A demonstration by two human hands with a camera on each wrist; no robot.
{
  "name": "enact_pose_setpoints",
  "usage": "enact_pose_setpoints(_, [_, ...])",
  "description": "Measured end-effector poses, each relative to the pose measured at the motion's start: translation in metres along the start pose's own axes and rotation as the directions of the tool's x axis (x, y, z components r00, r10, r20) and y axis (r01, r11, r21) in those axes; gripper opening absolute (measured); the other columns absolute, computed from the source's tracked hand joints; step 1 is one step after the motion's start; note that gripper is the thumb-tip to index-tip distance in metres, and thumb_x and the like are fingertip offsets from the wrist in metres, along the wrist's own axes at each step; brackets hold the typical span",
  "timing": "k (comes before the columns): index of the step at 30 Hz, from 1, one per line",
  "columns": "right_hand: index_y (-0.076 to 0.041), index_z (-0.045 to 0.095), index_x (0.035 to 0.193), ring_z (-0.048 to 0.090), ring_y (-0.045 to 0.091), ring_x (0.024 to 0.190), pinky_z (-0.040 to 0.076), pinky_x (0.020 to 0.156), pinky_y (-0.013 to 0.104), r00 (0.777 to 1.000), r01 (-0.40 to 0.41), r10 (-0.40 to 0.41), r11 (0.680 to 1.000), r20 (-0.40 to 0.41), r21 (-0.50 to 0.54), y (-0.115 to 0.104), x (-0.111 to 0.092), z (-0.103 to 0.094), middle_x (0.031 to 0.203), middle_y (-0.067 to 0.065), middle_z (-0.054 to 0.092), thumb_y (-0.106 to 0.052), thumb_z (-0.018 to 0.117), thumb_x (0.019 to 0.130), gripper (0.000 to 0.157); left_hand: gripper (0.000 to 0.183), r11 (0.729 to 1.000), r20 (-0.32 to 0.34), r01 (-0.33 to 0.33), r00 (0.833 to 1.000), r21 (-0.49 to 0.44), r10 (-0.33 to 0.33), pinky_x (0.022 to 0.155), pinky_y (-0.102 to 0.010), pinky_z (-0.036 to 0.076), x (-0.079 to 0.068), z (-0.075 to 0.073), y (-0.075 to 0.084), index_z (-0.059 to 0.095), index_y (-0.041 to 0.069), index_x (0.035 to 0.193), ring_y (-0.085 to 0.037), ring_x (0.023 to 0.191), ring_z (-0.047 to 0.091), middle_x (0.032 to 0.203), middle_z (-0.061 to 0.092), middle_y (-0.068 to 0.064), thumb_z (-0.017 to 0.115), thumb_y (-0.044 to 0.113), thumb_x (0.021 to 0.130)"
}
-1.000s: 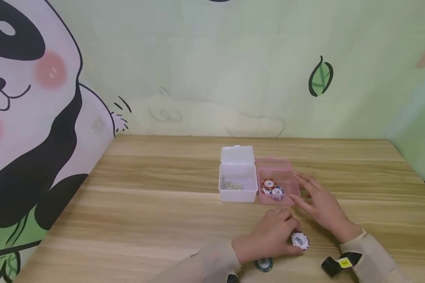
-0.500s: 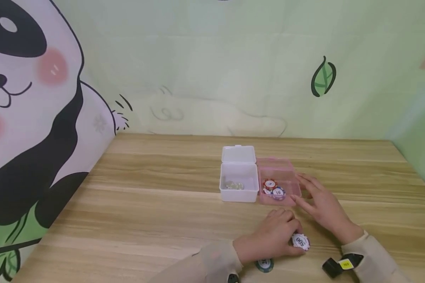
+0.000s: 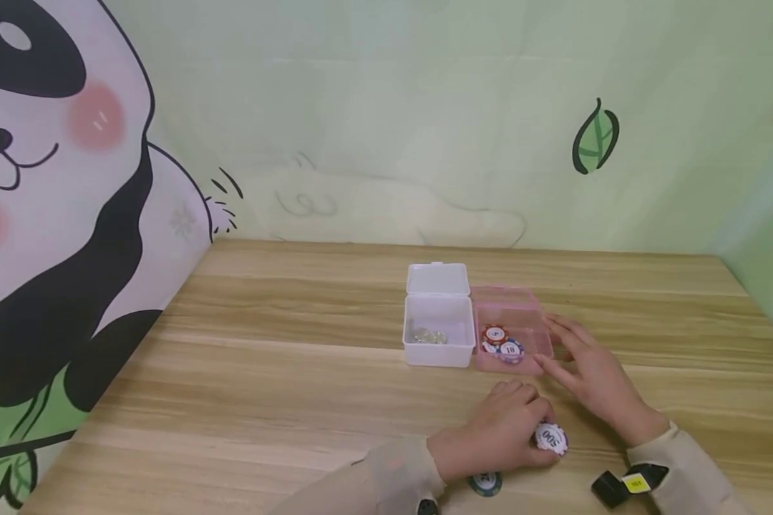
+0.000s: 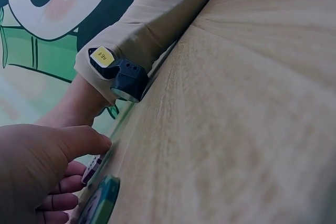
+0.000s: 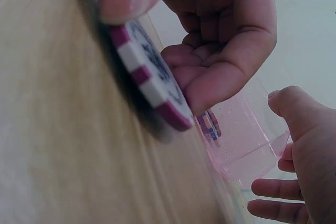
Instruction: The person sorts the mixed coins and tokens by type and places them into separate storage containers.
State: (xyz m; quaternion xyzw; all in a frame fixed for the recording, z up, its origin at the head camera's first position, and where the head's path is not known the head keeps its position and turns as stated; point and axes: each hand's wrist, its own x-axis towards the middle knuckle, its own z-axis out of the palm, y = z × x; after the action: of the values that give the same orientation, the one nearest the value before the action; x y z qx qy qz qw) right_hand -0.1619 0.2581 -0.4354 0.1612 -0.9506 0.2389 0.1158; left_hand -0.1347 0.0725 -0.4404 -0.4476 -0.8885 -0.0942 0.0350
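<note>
My left hand pinches a purple-and-white poker chip marked 500 between thumb and fingers. In the right wrist view this poker chip is tilted, close over the tabletop. Partly under my left hand, a green poker chip lies on the table; it also shows as a thick green edge in the left wrist view. My right hand rests at the right side of an open pink see-through box, thumb at its front corner and fingers extended. Inside are a red chip and a purple chip.
An open white box with small clear pieces stands against the pink box's left side. A black wrist device sits on the right sleeve. The wooden table meets a panda-printed wall at the back.
The whole scene has shifted slightly to the right as the head view moved. My left hand still pinches the 500 chip and my right hand stays at the pink box.
</note>
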Motion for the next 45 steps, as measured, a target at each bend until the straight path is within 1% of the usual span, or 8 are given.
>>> enact_pose_setpoints(9, [0.000, 0.042, 0.141, 0.067, 0.029, 0.082, 0.056, 0.075, 0.050, 1.000, 0.003, -0.003, 1.000, -0.014, -0.001, 0.001, -0.001, 0.000, 0.142, 0.022, 0.044, -0.028, 0.064, 0.092, 0.060, 0.036, 1.000, -0.037, 0.008, 0.999, -0.015, -0.008, 0.087, -0.015, 0.039, 0.000, -0.005, 0.000, 0.064, 0.024, 0.098, -0.001, 0.091, 0.049, 0.094, 0.057, 0.013, 0.072, 0.052, 0.079])
enact_pose_setpoints(16, [0.001, 0.044, 0.140, 0.066, 0.027, 0.081, 0.056, 0.073, 0.048, 0.999, 0.023, -0.023, 1.000, -0.037, 0.002, 0.003, -0.001, 0.002, 0.141, 0.021, 0.045, -0.026, 0.065, 0.091, 0.060, 0.037, 1.000, -0.150, -0.017, 0.989, 0.017, 0.019, 0.089, -0.017, 0.043, 0.003, -0.011, -0.005, 0.062, 0.021, 0.096, -0.004, 0.096, 0.053, 0.100, 0.057, 0.010, 0.073, 0.050, 0.077])
enact_pose_setpoints(22, [0.000, 0.043, 0.140, 0.067, 0.026, 0.080, 0.056, 0.074, 0.048, 1.000, 0.012, -0.012, 1.000, -0.029, 0.001, 0.002, -0.001, 0.002, 0.141, 0.020, 0.045, -0.027, 0.064, 0.091, 0.060, 0.038, 0.999, -0.085, 0.035, 0.996, -0.029, -0.038, 0.101, -0.020, 0.042, 0.005, -0.024, -0.009, 0.060, 0.019, 0.102, -0.006, 0.104, 0.055, 0.105, 0.060, 0.009, 0.072, 0.047, 0.079])
enact_pose_setpoints(24, [0.001, 0.044, 0.140, 0.067, 0.026, 0.080, 0.056, 0.074, 0.048, 0.999, 0.013, -0.013, 1.000, -0.033, 0.000, 0.001, 0.000, 0.002, 0.141, 0.020, 0.045, -0.027, 0.065, 0.091, 0.060, 0.039, 0.999, -0.085, 0.043, 0.995, -0.033, -0.046, 0.103, -0.021, 0.041, 0.006, -0.026, -0.010, 0.060, 0.018, 0.103, -0.007, 0.106, 0.055, 0.106, 0.060, 0.008, 0.072, 0.046, 0.080])
enact_pose_setpoints(32, [0.001, 0.046, 0.138, 0.066, 0.022, 0.078, 0.056, 0.071, 0.044, 0.997, 0.047, -0.047, 0.999, -0.068, -0.002, 0.002, 0.002, 0.003, 0.138, 0.020, 0.048, -0.022, 0.067, 0.089, 0.058, 0.040, 0.997, -0.157, 0.057, 0.986, 0.053, -0.048, 0.084, -0.021, 0.043, 0.009, -0.037, -0.021, 0.062, 0.019, 0.102, -0.008, 0.097, 0.055, 0.100, 0.060, 0.007, 0.073, 0.049, 0.078])
enact_pose_setpoints(36, [0.001, 0.047, 0.138, 0.066, 0.022, 0.080, 0.056, 0.072, 0.043, 0.996, 0.055, -0.056, 0.998, -0.075, -0.006, 0.002, 0.002, 0.004, 0.138, 0.019, 0.049, -0.020, 0.068, 0.089, 0.058, 0.041, 0.996, -0.173, 0.060, 0.984, 0.064, -0.049, 0.088, -0.022, 0.044, 0.013, -0.044, -0.030, 0.063, 0.015, 0.103, -0.010, 0.099, 0.055, 0.104, 0.062, 0.005, 0.073, 0.048, 0.079])
enact_pose_setpoints(40, [0.001, 0.046, 0.139, 0.066, 0.025, 0.083, 0.057, 0.073, 0.044, 0.998, 0.038, -0.037, 0.999, -0.051, 0.006, 0.001, 0.001, 0.002, 0.139, 0.020, 0.047, -0.021, 0.067, 0.089, 0.059, 0.044, 0.994, -0.175, 0.094, 0.981, 0.060, -0.083, 0.088, -0.023, 0.045, 0.016, -0.049, -0.040, 0.064, 0.013, 0.105, -0.012, 0.099, 0.056, 0.105, 0.063, 0.003, 0.073, 0.047, 0.079])
enact_pose_setpoints(45, [0.001, 0.045, 0.139, 0.067, 0.026, 0.083, 0.057, 0.073, 0.044, 0.999, 0.022, -0.022, 1.000, -0.040, 0.000, 0.001, 0.000, 0.001, 0.141, 0.020, 0.046, -0.023, 0.067, 0.090, 0.059, 0.040, 0.989, -0.178, 0.127, 0.978, 0.080, -0.111, 0.079, -0.023, 0.044, 0.020, -0.054, -0.050, 0.063, 0.013, 0.101, -0.011, 0.092, 0.054, 0.096, 0.060, 0.004, 0.072, 0.046, 0.080])
